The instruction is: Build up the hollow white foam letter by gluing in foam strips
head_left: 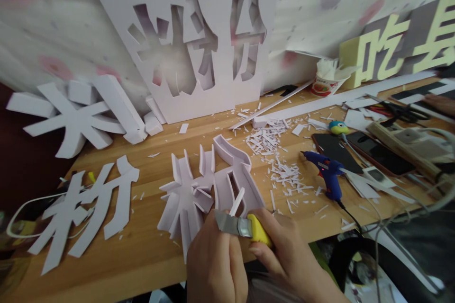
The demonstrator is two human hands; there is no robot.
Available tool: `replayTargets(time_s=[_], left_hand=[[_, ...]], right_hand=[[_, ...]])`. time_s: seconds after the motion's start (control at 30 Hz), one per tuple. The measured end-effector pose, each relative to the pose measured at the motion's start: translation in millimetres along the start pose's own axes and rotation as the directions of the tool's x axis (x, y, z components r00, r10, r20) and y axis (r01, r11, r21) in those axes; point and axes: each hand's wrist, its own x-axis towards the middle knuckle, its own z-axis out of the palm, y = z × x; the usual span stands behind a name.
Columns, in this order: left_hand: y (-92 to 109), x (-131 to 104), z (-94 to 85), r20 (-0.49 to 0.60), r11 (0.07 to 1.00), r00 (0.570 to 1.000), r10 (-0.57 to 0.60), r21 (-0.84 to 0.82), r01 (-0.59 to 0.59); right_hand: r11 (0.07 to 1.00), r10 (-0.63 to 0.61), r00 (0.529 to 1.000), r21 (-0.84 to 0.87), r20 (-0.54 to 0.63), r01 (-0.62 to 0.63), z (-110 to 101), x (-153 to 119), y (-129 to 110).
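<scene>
The right hand [280,241] is clenched around a utility knife with a yellow plastic handle and a broad grey metal blade [231,225], which points across the left hand [215,265]. That left hand is curled closed, apparently pinching a narrow white foam-board strip [237,201]; the blade hides the grip itself. Just beyond, a white foam-board character with thin upright walls [221,191] lies on the light-brown wooden surface [149,218], near scattered white shavings [284,175].

The strip should be very light, stiff yet easily snapped or dented, so a gentle pinch near one end, clear of the edge, suits it. The knife likely feels rigid and sharp, best held by its handle. The character's walls look fragile; its flat base seems the safer hold.
</scene>
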Motion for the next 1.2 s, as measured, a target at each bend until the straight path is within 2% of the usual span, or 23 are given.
replayTargets(time_s=[0.1,0.27,0.57,1.0,1.2], left_hand=[[0,3,-3.5,0.009,1.0,1.0,0.016,-0.021,-0.016],[-1,7,-8.8,0.032,0.996,0.997,0.075,0.044,-0.077],[8,9,-10.3,0.024,0.998,1.0,0.015,-0.059,-0.013],[11,11,-11.3,0.004,0.997,0.998,0.063,-0.049,-0.063],[14,14,-13.2,0.035,0.994,0.995,0.096,-0.059,-0.094]], right_hand=[[1.0,-0.014,1.0,-0.009,-0.027,0.014,0,-1,0],[0.998,-0.029,1.0,-0.063,0.002,0.029,-5,0,0],[0.994,-0.03,0.999,-0.103,0.011,0.031,-10,0,0],[0.991,-0.043,0.999,-0.13,0.003,0.042,-21,-4,6],[0.99,-0.05,0.999,-0.135,-0.013,0.048,-25,-5,4]])
